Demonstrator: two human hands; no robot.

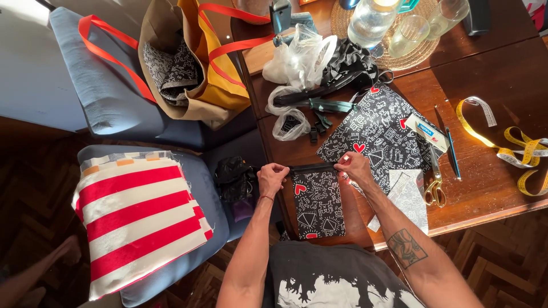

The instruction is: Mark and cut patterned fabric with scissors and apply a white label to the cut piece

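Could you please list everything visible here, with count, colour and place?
Small fabric pouch: one, black with white drawings and red hearts, table edge, held at its top.
Printed fabric sheet: one, same pattern, mid-table.
Scissors: one, gold handles, right of the sheet.
Measuring tape: one, yellow, table's right end.
Plastic bags: several, clear, table's far left.
Glassware: several pieces, clear, on a woven mat.
Tote bag: one, yellow with red straps, on a grey chair.
Striped fabric: one folded stack, red and white, near chair.
Left hand: pinches pouch's top left corner.
Right hand: pinches top right corner.
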